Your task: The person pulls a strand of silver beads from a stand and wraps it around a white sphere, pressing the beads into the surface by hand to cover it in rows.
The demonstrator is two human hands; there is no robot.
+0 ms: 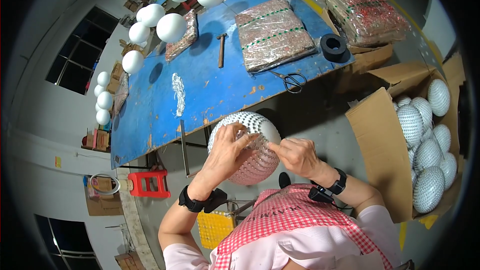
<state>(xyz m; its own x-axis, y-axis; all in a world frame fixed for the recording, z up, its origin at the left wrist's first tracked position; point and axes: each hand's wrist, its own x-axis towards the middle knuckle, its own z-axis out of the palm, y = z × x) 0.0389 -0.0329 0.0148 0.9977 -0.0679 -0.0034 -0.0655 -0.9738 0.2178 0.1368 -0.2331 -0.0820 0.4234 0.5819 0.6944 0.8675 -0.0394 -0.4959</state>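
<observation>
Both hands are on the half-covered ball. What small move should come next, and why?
Probably press the next sequin into the bare white patch. The ball is studded below and on its left, but its upper right is still plain foam. The left hand steadies it, and the right hand pinches at the edge of the covered area, so working onward along that border seems natural.

Before your chest, your left hand and right hand flank the large bead-studded white foam ball. Beyond it stands the blue wooden workbench, bearing a wooden-handled hammer and black-handled scissors. To your right sits the open brown cardboard box, holding finished beaded balls.
</observation>
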